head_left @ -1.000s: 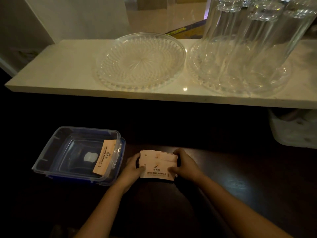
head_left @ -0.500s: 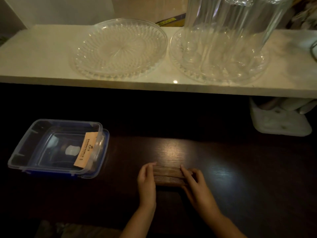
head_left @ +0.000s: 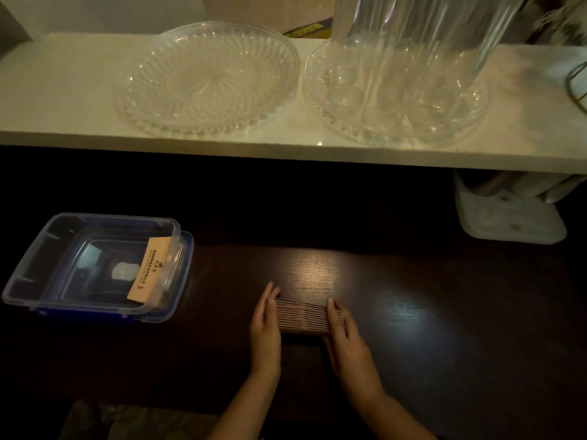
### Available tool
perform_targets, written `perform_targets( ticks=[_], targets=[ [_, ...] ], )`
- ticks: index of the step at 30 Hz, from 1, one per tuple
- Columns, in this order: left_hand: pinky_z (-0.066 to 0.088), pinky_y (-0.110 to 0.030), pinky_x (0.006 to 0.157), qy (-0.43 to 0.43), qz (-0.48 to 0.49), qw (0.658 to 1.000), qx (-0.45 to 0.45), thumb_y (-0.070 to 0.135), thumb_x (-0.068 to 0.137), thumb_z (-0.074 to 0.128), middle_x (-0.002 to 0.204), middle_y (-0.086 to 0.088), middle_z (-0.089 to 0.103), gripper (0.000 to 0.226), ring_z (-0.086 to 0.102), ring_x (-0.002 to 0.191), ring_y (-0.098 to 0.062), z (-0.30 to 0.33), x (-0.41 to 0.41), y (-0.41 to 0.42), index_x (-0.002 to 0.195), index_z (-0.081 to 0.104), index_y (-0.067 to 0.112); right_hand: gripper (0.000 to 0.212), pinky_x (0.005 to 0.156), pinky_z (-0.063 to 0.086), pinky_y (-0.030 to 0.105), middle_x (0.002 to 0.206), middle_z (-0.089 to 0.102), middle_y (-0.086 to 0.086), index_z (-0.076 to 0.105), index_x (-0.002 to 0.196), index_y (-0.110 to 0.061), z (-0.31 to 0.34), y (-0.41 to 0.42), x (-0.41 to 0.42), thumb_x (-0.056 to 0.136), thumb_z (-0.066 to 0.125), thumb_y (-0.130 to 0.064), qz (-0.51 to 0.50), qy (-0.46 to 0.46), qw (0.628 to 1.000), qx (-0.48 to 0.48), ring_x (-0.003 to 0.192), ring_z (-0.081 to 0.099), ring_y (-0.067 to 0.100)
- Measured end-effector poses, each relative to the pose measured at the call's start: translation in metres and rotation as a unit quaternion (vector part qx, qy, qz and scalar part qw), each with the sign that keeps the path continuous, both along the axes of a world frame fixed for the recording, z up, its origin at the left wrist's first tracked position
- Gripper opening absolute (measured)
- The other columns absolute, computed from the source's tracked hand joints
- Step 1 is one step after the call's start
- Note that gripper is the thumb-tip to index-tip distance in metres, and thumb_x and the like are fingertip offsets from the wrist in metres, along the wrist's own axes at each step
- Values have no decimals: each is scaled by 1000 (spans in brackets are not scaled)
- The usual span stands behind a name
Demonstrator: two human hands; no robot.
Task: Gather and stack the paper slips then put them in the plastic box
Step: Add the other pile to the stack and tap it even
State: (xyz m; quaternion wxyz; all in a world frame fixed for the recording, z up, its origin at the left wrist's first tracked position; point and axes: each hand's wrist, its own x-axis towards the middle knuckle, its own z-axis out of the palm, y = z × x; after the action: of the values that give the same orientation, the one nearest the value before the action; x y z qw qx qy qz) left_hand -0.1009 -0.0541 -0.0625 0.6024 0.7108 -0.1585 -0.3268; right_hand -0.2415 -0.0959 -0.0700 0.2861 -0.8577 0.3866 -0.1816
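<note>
Here, nearest the camera, the left hand (head_left: pixel 265 327) and the right hand (head_left: pixel 344 338) press flat-palmed against the two ends of a stack of paper slips (head_left: pixel 301 315) standing on edge on the dark wooden table (head_left: pixel 413 312). The fingers are straight and together, not curled; the stack is squeezed between the two palms, its striped edges facing up. Farther left, well apart from the hands, a clear plastic box (head_left: pixel 41 274) sits on its blue lid (head_left: pixel 185 265), with one printed slip (head_left: pixel 149 271) leaning against the box's right inner wall. Beyond, a white shelf (head_left: pixel 63 90) carries an empty cut-glass plate (head_left: pixel 208 79) and a second glass plate (head_left: pixel 470 115) bearing upturned drinking glasses (head_left: pixel 413 42). A white plastic holder (head_left: pixel 508 217) stands under the shelf at the right.
</note>
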Motion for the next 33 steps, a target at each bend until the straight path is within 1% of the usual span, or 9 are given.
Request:
perform_targets(
  ticks=[4,9,12,14,16,20,25,29,33],
  targets=[
    [37,-17,89,51,-25,998,-2,26,96,27,128,9,52,34,47,114,5,-1,3,5,113,54,38,78,87,48,27,143,36,18,16,145,-16,-1,0,2,83,62,-3,0,16,1000,7,117,51,21],
    [40,-23,98,57,-189,979,58,-10,77,52,133,-4,46,69,50,112,-7,13,26,21,136,33,18,62,89,46,33,129,45,8,24,140,-21,4,-15,0,88,57,-21,24,70,996,41,106,54,23],
    [40,-24,98,78,-113,989,52,-18,77,54,131,-11,46,76,50,110,-11,27,42,30,141,23,8,50,95,39,28,124,47,0,32,133,-20,11,-22,2,89,56,-24,35,12,987,153,112,49,17],
    [36,-35,104,145,-32,989,19,-13,80,54,132,-11,46,75,46,120,-19,36,39,32,143,20,10,39,85,48,26,120,53,2,36,123,-22,23,-22,9,90,56,-20,-28,-68,943,324,107,56,18],
    [47,-30,92,226,-32,974,-4,-4,81,55,121,-3,58,64,57,111,-15,41,26,29,137,32,17,29,75,55,30,114,61,6,42,118,-23,33,-18,17,91,55,-21,-90,-142,865,473,98,63,19],
    [56,-25,60,225,-40,974,7,8,78,63,85,-2,76,29,72,81,-17,53,4,17,106,60,12,22,77,56,32,110,67,4,51,113,-22,50,-10,28,91,55,-20,-93,-210,793,564,99,65,21],
    [55,-30,62,186,-11,982,37,10,81,62,81,-2,76,15,72,76,-17,75,10,11,94,63,16,23,61,56,18,104,66,-1,52,107,-25,71,-18,27,86,60,-26,-43,-163,802,573,88,67,12],
    [55,-30,64,165,-80,979,87,11,83,58,78,2,77,16,70,81,-16,92,20,20,95,65,19,36,90,55,42,112,67,1,55,115,-21,83,-39,29,82,67,-27,-15,-138,817,560,99,65,19],
    [54,-29,65,160,-113,974,110,14,82,58,82,1,77,18,70,83,-15,102,24,33,97,66,21,23,84,57,41,96,76,3,62,103,-16,90,-50,42,81,68,-20,19,-140,809,571,89,71,20]
  ],
)
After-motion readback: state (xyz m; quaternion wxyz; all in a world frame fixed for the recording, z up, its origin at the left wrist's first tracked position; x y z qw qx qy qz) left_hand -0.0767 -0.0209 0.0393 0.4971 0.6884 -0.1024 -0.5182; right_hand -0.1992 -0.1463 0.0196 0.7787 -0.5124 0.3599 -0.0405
